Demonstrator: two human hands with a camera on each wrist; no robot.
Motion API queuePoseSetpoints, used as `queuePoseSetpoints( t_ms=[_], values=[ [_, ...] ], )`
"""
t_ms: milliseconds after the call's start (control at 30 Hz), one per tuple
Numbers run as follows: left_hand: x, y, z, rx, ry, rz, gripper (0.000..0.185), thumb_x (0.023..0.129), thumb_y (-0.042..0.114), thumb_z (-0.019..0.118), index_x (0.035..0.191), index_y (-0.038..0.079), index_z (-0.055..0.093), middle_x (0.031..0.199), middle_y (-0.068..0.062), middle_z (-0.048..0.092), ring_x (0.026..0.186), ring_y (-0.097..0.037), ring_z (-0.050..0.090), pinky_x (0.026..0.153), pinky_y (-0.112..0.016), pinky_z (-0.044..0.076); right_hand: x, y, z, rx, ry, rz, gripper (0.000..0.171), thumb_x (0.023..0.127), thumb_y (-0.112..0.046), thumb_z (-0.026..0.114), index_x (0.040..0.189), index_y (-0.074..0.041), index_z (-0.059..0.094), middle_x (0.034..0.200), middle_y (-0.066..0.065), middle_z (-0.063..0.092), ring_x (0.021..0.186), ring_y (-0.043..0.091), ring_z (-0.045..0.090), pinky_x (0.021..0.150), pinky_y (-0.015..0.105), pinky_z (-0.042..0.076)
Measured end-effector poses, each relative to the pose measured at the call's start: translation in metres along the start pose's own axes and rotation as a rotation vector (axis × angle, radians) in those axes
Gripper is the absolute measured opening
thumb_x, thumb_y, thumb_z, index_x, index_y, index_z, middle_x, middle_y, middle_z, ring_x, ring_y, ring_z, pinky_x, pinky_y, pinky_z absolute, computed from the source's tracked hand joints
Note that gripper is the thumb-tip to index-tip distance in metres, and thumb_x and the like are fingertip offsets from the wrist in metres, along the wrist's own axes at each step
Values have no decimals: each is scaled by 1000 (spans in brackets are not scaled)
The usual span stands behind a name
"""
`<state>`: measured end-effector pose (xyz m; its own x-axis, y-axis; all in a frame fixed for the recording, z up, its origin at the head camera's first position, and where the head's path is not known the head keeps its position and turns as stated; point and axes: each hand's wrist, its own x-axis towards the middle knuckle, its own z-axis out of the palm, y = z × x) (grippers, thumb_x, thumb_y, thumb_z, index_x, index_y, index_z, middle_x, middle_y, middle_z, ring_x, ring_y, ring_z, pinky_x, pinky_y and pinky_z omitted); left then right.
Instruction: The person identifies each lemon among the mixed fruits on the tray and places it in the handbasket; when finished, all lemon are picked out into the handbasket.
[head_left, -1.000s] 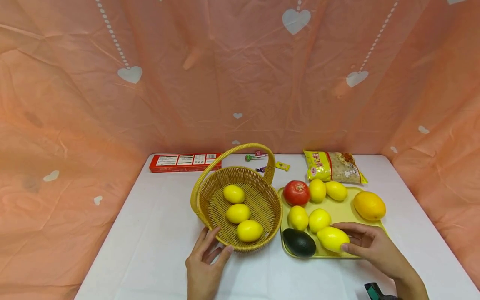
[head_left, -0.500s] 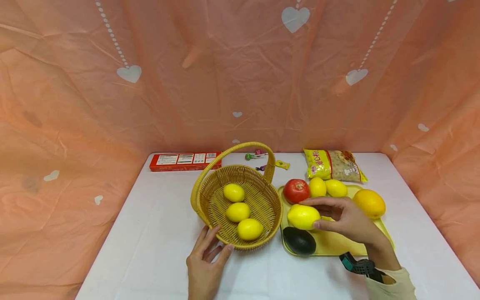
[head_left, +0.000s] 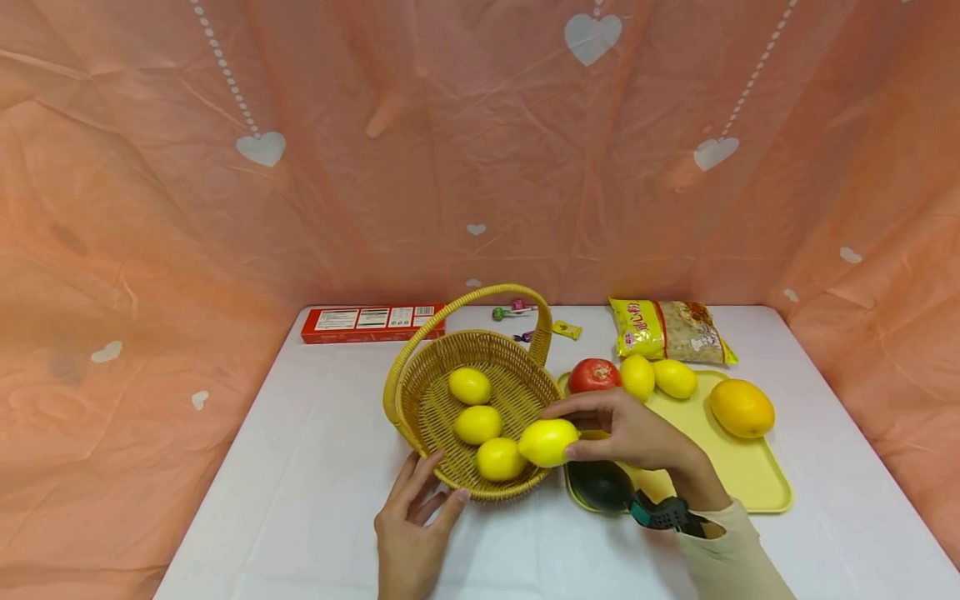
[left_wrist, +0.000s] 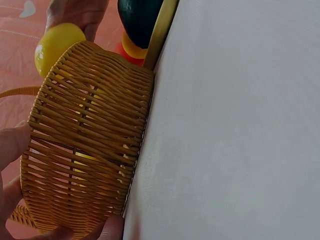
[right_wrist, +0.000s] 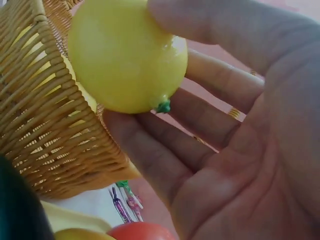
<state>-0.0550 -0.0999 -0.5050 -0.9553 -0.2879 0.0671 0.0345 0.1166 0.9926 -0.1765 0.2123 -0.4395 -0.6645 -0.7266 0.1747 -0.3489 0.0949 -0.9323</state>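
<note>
The right hand (head_left: 633, 432) pinches an oval yellow lemon (head_left: 547, 442), best lowered softly into the round tan wicker basket (head_left: 480, 343) touched by the left hand (head_left: 411, 537), fingers loosely spread.

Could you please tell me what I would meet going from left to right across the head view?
Red box, basket, lemon held at the basket's edge, right hand, large orange-yellow fruit.

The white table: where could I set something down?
Left of the wicker basket, in front of the red box, the table lies bare. The yellow tray has a free patch in front of the orange-yellow fruit. Where basket meets tray is crowded: right hand, held lemon, avocado.
</note>
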Motion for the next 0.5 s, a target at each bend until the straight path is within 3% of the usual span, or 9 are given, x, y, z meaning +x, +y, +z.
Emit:
queuePoseSetpoints(
  t_ms=[100, 300, 500],
  values=[
    [0, -1, 0, 3, 2, 5, 60, 88, 5, 93, 144, 10, 72, 168, -30, 42, 132, -45, 68, 100, -39, 66, 7, -1, 0, -76, -5, 25, 45, 99, -5, 80, 143, -5, 71, 140, 11, 74, 124, 17, 73, 110, 31, 62],
    [1, -1, 0, 11, 5, 22, 59, 88, 5, 93, 143, 9, 73, 167, -31, 44, 131, -46, 69, 99, -41, 66, 26, -10, 6, -360, -11, 59, 45, 94, -17, 86, 138, -18, 77, 135, -4, 77, 126, 16, 70, 112, 33, 60],
    [0, 0, 0, 20, 5, 18, 59, 88, 9, 93, 143, 11, 73, 167, -31, 44, 130, -45, 70, 99, -40, 67, 41, -13, 21, -383, -80, 73, 42, 93, -23, 89, 133, -19, 79, 127, -5, 80, 112, 10, 71, 105, 38, 64]
  ],
)
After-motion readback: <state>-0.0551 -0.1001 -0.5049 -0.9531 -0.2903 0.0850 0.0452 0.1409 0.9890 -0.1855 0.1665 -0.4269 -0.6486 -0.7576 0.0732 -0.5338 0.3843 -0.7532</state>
